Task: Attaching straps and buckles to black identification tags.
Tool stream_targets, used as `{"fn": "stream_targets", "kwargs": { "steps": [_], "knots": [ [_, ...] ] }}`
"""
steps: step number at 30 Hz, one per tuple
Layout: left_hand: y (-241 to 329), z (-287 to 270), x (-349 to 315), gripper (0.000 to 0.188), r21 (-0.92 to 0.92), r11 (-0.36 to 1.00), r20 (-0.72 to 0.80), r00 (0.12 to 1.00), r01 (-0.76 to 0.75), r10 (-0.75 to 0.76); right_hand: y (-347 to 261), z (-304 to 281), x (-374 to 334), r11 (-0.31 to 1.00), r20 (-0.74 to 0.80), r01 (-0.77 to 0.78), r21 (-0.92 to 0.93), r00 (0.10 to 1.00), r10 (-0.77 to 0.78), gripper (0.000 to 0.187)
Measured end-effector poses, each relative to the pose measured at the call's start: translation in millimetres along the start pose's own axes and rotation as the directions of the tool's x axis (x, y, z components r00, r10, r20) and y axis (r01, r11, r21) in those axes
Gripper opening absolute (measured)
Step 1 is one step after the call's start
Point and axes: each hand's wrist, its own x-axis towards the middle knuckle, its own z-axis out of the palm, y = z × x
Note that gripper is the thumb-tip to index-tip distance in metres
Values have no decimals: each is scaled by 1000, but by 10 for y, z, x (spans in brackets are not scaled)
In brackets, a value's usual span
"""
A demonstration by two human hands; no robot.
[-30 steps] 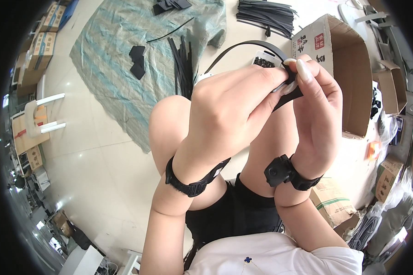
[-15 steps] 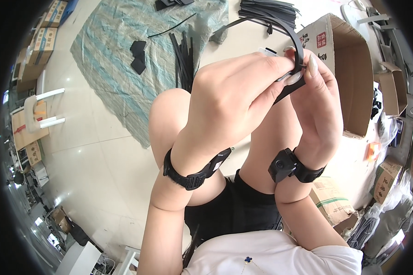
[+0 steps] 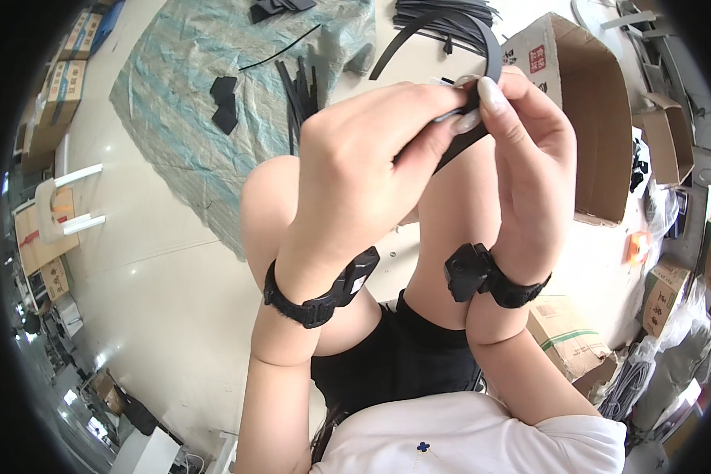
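Shirt [image 3: 482, 434]: white, nearest of all, with black shorts [image 3: 395, 355] just beyond it.
Box [image 3: 565, 340]: lay on the right, beside the right forearm, with green tape on it.
Bands [image 3: 318, 314]: black, circled both wrists.
Knees [image 3: 268, 189]: bare, stood under and between the raised hands.
Left hand [image 3: 363, 158]: came in from the left, its thumb and fingers pinching the black strap [image 3: 493, 51]; its back partly hid the contact.
Right hand [image 3: 533, 158]: faced it from the right, thumb and index finger pressed together on the strap, right beside the left fingertips.
Strap: was gripped between the two sets of fingertips; beyond the grip it arched far and curled left to a free end, while a dark stretch showed on the near side, below the left thumb.
Carton [image 3: 596, 110]: stood open on the right, past the right hand.
Sheet [image 3: 174, 95]: crumpled, green and grey, spread over the floor on the far left, with black pieces [image 3: 224, 103] and strips [image 3: 298, 95] on it.
Bundle [image 3: 409, 9]: black strips, lay farthest, behind the strap's arch.
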Motion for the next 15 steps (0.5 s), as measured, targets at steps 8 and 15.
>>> {"fn": "stream_targets", "kwargs": {
  "steps": [8, 15],
  "knots": [
    [80, -8, -8, 17, -169, 931, 132, 944, 324, -304, 117, 44, 54, 875, -114, 240, -420, 943, -314, 6],
    [112, 14, 2, 15, -138, 944, 97, 953, 300, -288, 158, -1, 78, 956, -89, 216, -199, 967, -237, 6]
  ]
}}
